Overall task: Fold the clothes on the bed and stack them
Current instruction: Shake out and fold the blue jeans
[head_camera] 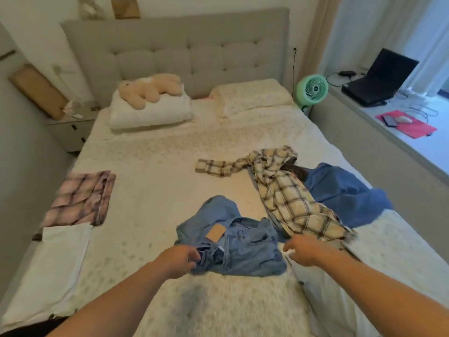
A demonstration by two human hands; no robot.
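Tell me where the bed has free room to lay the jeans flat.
Free: mid-bed, between the pink plaid garment, the cream plaid shirt and the pillows. Crowded: the right side, where shirt and blue garment overlap beside the jeans.

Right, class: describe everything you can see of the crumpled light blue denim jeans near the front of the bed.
The crumpled light blue denim jeans lie unfolded on the cream patterned bedsheet, with a tan rectangular waistband patch and a back pocket showing. The left hand grips their near left edge. The right hand hovers at their right side. The cream checked shirt lies alongside.
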